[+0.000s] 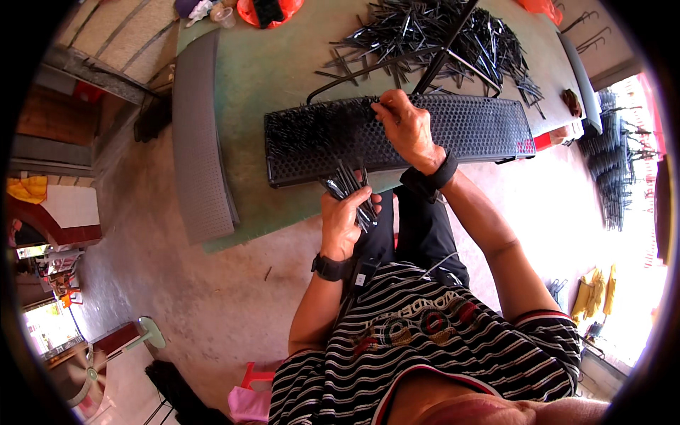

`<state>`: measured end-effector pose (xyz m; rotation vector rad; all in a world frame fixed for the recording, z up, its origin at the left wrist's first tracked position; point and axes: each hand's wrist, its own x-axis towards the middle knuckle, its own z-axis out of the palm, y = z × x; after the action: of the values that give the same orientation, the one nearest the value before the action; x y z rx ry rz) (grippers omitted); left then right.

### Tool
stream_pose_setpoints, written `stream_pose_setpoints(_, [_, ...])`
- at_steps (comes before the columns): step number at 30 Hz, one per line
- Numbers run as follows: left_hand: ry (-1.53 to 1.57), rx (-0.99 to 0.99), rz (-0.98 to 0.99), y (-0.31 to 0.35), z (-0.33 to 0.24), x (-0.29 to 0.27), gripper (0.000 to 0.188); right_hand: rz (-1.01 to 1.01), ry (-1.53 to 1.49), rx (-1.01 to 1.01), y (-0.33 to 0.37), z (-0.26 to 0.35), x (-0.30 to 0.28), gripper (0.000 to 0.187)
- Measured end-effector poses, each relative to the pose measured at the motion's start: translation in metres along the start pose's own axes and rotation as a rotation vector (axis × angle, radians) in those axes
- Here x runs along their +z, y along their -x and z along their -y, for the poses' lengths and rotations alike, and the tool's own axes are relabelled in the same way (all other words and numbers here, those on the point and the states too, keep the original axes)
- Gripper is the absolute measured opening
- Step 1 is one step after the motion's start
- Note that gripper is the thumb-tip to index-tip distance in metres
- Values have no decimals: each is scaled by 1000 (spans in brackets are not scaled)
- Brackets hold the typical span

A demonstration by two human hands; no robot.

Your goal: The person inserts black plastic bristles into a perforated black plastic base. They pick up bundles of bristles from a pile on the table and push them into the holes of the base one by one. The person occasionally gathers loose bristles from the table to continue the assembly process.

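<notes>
While clutching black sticks [344,183] in the left hand [341,221], pinching with the right hand [409,131] (contents hidden) over the honeycomb rack [474,131] on the table [283,60], with back-left cells [304,126] apparently filled, others remaining.

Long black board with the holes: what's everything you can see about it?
The long black board looks like plastic or metal, with rows of small holes. Thin black pieces crowd its left part; the right part looks bare. It sits at the near edge of the green table, the right hand over its middle.
</notes>
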<state>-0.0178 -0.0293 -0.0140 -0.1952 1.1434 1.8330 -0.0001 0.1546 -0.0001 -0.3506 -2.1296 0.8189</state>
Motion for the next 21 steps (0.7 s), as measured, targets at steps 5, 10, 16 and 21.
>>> stream_pose_setpoints(5, [32,18,-32,2,-2,-2,22,284,357,-198,-8,-3,-2,12])
stream_pose_setpoints(10, [62,31,-11,1,-1,-3,19,450,87,240,1,27,-17,25])
stream_pose_setpoints(16, [36,24,36,2,-1,8,16,637,-513,763,26,21,-19,18])
stream_pose_setpoints(21, [15,28,29,-1,1,3,18,202,-517,642,18,25,-22,15])
